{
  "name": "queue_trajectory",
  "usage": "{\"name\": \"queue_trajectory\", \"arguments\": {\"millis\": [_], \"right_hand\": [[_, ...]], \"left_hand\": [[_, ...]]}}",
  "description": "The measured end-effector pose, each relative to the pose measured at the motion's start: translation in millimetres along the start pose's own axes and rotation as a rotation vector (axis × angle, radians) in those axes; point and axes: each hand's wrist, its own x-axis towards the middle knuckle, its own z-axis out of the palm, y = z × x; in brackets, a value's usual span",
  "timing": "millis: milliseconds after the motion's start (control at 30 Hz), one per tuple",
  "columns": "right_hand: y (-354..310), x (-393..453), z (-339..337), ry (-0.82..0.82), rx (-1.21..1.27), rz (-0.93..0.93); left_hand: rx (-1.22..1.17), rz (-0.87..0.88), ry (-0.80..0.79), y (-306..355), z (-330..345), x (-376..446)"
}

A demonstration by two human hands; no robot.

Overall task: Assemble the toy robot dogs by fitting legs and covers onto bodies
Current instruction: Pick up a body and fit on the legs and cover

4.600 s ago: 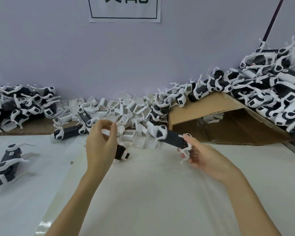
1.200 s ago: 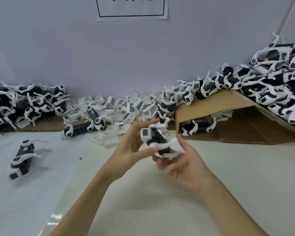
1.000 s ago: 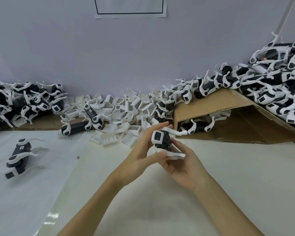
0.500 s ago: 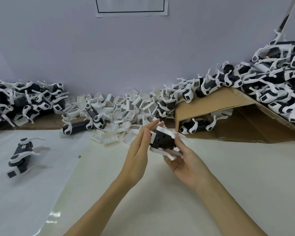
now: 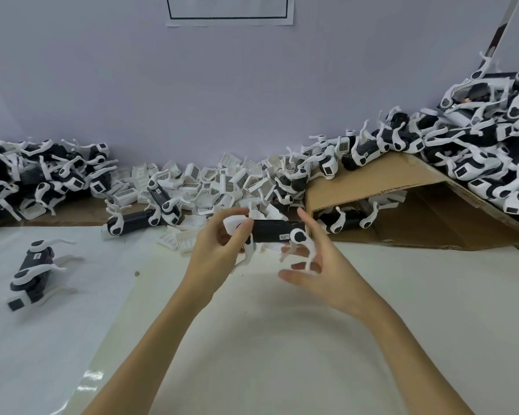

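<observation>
A plain pale lilac wall [image 5: 192, 85] closes the rear of the work area. A white paper sign [image 5: 229, 10] with a black rectangular border is fixed to it at top centre, cut off by the frame edge. The table [image 5: 432, 324] has a smooth off-white surface. A glossy white sheet [image 5: 42, 339] covers its left part. Lighting is even and diffuse.

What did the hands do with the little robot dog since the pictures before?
The toy dog was turned from end-on to lying sideways between the hands. The left hand still grips its white end; the right hand has opened, its fingers spread beside the rear leg. The lone dog on the left, the piles and the cardboard stayed put.
</observation>
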Motion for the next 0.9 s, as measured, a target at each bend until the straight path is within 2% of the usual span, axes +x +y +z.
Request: {"name": "queue_trajectory", "arguments": {"millis": [100,200,300,367,433,533,600,700,900], "right_hand": [[5,1,7,-0.117,0.126,0.015],[1,2,14,-0.032,0.235,-0.019],[3,1,15,0.029,0.278,-0.042],[3,0,16,0.032,0.242,-0.094],[0,-2,18,0.028,0.158,-0.152],[-1,-2,24,0.108,-0.106,-0.305],[-1,-3,32,0.175,-0.28,-0.418],[-2,-4,38,0.21,-0.349,-0.479],[-2,-6,53,0.176,-0.312,-0.465]], "left_hand": [[0.04,0.005,-0.001,-1,-2,1],[0.03,0.05,-0.067,-2,-8,1],[-0.087,0.093,-0.069,-3,-6,-2],[-0.116,0.196,-0.015,1,-2,-5],[-0.033,0.326,0.063,5,-3,-6],[0.06,0.429,0.183,7,-4,-9],[-0.127,0.346,0.255,12,0,-12],[-0.39,0.191,0.309,16,-3,-11],[-0.459,0.082,0.288,16,-20,-2]]}}
